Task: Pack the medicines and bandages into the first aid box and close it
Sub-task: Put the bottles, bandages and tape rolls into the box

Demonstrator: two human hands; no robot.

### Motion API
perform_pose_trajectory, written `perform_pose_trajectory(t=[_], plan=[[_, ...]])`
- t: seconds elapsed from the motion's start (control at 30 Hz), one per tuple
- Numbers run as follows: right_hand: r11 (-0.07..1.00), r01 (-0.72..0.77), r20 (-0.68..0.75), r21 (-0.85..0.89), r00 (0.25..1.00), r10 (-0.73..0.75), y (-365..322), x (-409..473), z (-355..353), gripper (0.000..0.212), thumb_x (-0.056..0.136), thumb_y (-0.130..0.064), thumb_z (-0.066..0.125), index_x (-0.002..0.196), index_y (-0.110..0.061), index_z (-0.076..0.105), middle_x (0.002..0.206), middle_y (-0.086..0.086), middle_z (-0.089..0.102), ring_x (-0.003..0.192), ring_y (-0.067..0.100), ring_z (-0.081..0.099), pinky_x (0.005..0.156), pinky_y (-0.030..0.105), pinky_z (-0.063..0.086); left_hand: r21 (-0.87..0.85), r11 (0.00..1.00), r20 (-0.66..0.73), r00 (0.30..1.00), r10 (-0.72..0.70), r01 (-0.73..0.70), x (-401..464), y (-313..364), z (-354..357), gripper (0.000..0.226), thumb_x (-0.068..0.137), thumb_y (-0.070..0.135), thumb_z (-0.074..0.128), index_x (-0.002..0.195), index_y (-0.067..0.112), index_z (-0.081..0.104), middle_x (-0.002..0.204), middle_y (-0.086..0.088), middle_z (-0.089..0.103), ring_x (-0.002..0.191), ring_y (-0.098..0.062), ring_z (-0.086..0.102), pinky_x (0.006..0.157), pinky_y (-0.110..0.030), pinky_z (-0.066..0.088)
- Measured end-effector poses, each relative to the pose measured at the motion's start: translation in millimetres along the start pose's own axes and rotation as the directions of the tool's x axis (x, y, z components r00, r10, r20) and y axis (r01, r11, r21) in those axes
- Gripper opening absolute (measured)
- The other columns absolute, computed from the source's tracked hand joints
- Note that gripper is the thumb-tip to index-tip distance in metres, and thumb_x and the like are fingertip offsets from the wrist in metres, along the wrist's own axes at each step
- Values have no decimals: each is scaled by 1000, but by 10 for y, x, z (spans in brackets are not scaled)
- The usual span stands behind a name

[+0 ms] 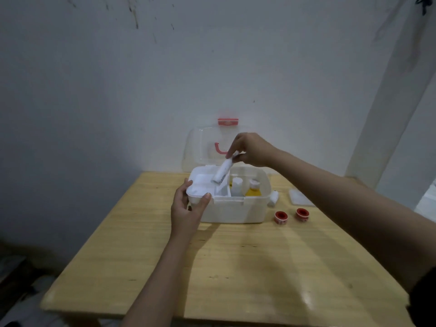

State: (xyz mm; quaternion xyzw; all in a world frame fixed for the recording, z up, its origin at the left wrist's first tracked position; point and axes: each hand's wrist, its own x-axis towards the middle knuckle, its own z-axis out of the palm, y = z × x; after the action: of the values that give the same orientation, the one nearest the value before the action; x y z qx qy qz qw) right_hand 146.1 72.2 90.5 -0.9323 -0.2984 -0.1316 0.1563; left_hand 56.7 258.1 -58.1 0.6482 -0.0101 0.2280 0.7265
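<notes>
A white first aid box [236, 210] stands open at the far side of the wooden table, its clear lid [200, 149] upright against the wall. My left hand [187, 208] grips the box's left front corner at the white inner tray [200, 185]. Above the box, my right hand [250, 149] pinches the top of a white tube [223, 171], which hangs tilted with its lower end over the tray. Inside the right part stand a white bottle [236, 186] and a yellow bottle [253, 188]. Two red tape rolls [281, 217] [302, 214] lie right of the box.
A white bandage roll [273, 198] lies against the box's right side. A flat clear packet [299, 197] rests further right near the table's far edge. The wooden table [236, 267] stands against a white wall, with dark floor to the left.
</notes>
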Motion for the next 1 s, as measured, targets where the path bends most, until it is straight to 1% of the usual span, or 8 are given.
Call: perform_pose_trajectory(t=[0.1,0.17,0.27,0.43,0.53,0.73,0.87,1.0], plan=[[1000,-16,123,-23,992,18,-41,145,103,25,74,-5,74,97,-16,76,88,-3,60,77,11,52,59,9,36,-6,1000,-1,1000,2,-2,9,-13,2,54,75,21,78,122,33,53,130,24,50,120,-5,54,86,-21,52],[999,-35,184,-26,982,39,-45,195,171,25,75,-4,73,96,-16,76,82,-8,58,70,5,50,58,6,34,0,1000,3,1000,6,-6,9,-17,2,53,75,21,78,121,34,53,133,21,49,120,-4,53,88,-23,53],[997,-74,230,15,971,69,-24,239,267,23,76,-4,73,94,-18,76,90,-2,67,75,6,55,68,13,40,10,1000,6,1000,12,-12,10,-18,6,52,76,21,77,120,35,53,138,17,47,121,-4,52,88,-23,53],[985,-118,274,122,958,81,47,219,377,31,77,-1,72,104,-16,74,107,8,72,95,18,66,91,31,52,12,1000,11,1000,10,-10,16,-40,4,53,76,22,77,121,35,53,133,22,48,122,-3,51,98,-33,50],[973,-139,216,183,971,98,101,160,386,34,78,0,71,108,-15,72,107,12,72,98,22,66,92,32,53,14,1000,4,1000,14,-14,24,-60,-5,52,76,21,78,121,34,54,132,24,50,125,-4,50,102,-34,47],[929,-209,-41,304,972,232,373,-175,207,31,82,3,62,108,-11,71,109,7,71,90,9,62,87,18,46,27,999,-3,1000,22,-22,21,-59,2,53,76,20,77,123,30,54,135,20,49,125,-6,51,97,-28,49],[891,-316,-193,325,901,389,855,-604,93,21,83,-4,64,101,-11,73,103,7,73,86,13,63,82,22,46,44,998,-14,999,41,-40,11,-51,24,52,78,18,75,124,29,53,135,19,48,122,-1,51,96,-23,49],[830,-475,-281,292,787,549,1443,-1078,91,21,83,-6,62,100,-11,73,102,10,73,88,23,66,85,28,47,54,997,-37,998,58,-56,-7,-49,58,52,81,15,72,127,25,51,139,12,48,115,6,52,83,-9,48]])
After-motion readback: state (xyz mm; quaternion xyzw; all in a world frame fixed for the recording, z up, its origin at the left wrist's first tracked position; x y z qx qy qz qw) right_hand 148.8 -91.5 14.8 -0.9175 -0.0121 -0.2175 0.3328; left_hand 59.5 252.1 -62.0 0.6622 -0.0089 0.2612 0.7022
